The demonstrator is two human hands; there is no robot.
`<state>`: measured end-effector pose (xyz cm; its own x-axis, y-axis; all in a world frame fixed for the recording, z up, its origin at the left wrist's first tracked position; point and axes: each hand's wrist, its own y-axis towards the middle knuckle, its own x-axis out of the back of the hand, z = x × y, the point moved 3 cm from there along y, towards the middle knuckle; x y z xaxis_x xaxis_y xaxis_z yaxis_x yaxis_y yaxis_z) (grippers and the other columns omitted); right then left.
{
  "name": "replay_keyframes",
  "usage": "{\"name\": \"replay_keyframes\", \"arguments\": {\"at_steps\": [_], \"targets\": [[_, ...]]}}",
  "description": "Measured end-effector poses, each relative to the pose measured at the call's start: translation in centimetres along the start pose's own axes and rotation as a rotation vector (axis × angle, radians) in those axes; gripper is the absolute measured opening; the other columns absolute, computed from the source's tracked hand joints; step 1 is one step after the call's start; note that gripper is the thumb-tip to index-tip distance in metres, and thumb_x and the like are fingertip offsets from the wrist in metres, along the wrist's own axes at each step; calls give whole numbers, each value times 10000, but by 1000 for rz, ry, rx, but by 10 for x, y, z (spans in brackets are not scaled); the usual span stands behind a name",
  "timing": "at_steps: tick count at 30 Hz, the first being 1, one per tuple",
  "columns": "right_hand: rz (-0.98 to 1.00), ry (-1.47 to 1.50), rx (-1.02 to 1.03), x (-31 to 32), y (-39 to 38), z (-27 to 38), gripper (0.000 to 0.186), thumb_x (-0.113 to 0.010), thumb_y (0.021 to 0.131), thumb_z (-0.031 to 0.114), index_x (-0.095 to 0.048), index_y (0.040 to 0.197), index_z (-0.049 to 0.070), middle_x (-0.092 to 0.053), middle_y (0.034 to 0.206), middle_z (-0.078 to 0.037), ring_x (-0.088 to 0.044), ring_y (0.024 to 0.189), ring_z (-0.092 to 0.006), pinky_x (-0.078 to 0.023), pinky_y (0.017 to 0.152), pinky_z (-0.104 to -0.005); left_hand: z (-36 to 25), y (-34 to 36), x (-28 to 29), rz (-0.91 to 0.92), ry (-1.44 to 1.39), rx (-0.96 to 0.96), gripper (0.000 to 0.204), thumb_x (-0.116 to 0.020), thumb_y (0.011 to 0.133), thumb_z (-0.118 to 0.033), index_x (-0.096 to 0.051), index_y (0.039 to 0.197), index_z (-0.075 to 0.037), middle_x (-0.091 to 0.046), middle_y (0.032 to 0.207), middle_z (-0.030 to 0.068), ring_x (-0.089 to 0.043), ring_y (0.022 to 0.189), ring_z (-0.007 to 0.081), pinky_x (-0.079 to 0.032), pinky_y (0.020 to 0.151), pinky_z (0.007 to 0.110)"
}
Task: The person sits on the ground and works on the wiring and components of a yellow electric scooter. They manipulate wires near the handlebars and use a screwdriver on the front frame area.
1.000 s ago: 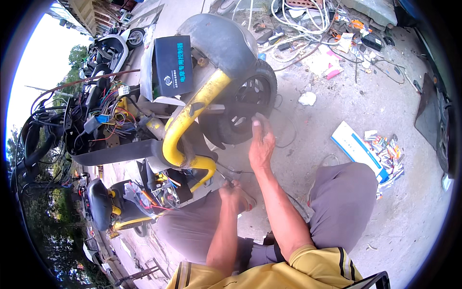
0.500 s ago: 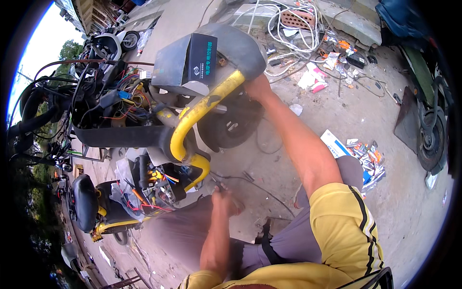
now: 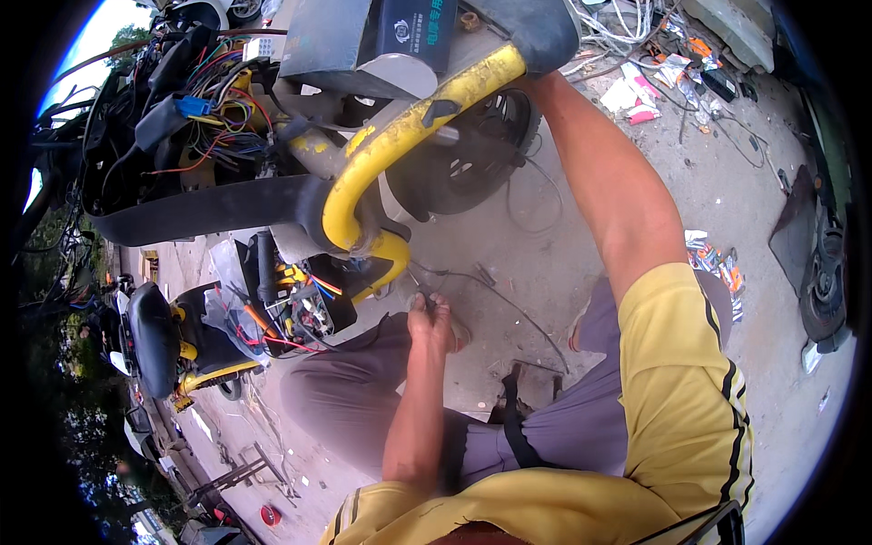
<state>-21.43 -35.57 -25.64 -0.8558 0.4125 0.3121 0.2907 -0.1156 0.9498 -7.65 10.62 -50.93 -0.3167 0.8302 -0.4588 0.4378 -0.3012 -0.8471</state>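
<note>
An electric scooter with a yellow tube frame (image 3: 363,177) is in front of me, its bundled coloured wires (image 3: 222,136) exposed at the left. My left hand (image 3: 429,320) is low between my knees, closed around a small dark-handled screwdriver (image 3: 423,292). Its thin shaft points up toward the lower bend of the frame. My right hand (image 3: 540,84) reaches up to the rounded dark grey end piece (image 3: 543,34) of the scooter. That piece hides its fingers. On top of the scooter rests a dark cardboard box (image 3: 363,41), beside the grey piece. Below it shows a black wheel (image 3: 481,154).
A second yellow scooter with a black seat (image 3: 153,341) and an open wire compartment (image 3: 313,300) stands at the left. A black cable (image 3: 518,304) lies on the ground. White rope (image 3: 618,32) and litter (image 3: 640,95) are at the far right, with another wheeled vehicle (image 3: 822,282) beyond.
The view has shifted, so the scooter and box appear higher and nearer. My left hand stays low with the screwdriver, and my right hand remains at the grey end piece.
</note>
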Motion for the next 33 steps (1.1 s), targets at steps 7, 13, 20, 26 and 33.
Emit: {"name": "replay_keyframes", "arguments": {"at_steps": [7,13,20,26,33], "targets": [[-13,53,-70,19,4,13,282,-738,747,206,-707,1012,114,-693,968,-109,-666,932,-329,-532,841,-458,-4,5,4,-78,39,-71,214,-453,1120,-197,-516,1169,2,-545,1053,127,-542,808,244,-548,685,359],[287,86,-574,27,-20,12,347,-669,865,322,-707,1148,124,-710,1046,-146,-676,1052,-385,-551,903,-496,11,-32,-26,-189,225,-111,227,-454,1122,-230,-546,1135,-23,-545,1061,108,-525,805,221,-518,706,353],[511,50,-1087,54,-30,36,552,-682,879,523,-699,1231,99,-673,1224,-125,-652,1163,-386,-539,957,-503,-11,10,6,-46,200,-17,202,-510,1100,-235,-540,1153,-43,-551,1062,109,-536,807,219,-526,692,341],[433,11,-1094,67,-46,39,535,-683,886,518,-717,1200,87,-672,1220,-122,-658,1130,-370,-527,958,-489,7,-35,-18,-172,423,-75,222,-500,1103,-269,-532,1137,-51,-572,945,93,-541,754,231,-509,652,318],[123,94,-1106,64,-67,43,443,-639,954,388,-694,1266,78,-637,1304,-160,-630,1175,-364,-494,1003,-476,-8,-19,-3,32,366,3,401,-348,1135,-418,-566,1048,-93,-540,870,33,-482,706,179,-412,620,308]]}}
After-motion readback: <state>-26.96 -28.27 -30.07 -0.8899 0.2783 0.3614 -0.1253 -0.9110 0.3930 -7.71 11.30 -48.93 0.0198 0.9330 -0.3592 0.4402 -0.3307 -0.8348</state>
